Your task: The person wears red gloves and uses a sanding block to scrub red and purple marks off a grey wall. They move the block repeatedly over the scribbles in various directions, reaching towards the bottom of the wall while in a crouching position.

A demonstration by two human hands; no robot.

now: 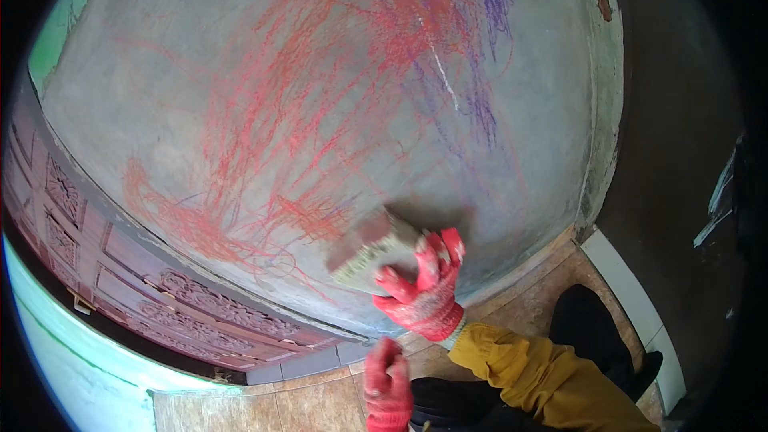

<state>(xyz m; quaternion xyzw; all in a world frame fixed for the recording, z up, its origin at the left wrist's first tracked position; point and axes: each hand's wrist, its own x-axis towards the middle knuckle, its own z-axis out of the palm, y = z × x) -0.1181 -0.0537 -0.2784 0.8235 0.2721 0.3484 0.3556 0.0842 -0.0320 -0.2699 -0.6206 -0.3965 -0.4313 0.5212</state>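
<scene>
My right hand (pixel 423 294), in a red knitted glove dusted with white, grips a greyish block (pixel 378 258) with a rough, pale edge. The block lies against a grey plastered wall (pixel 528 102), near its lower end, and looks slightly blurred. Red and orange crayon-like scribbles (pixel 264 114) spread over the wall, with purple strokes (pixel 483 102) towards the right and a thin white line (pixel 444 75). Below the block is my left hand (pixel 387 384), also red-gloved, its fingers curled together with nothing seen in them. It is apart from the wall.
A carved, pinkish-brown wooden door (pixel 198 306) stands on the left, beside a pale green wall (pixel 72 354). Brown floor tiles (pixel 312 405) run along the wall's foot. My dark-clad foot (pixel 591 330) is by a white tile edging (pixel 630 294), with a darker surface (pixel 666 132) beyond.
</scene>
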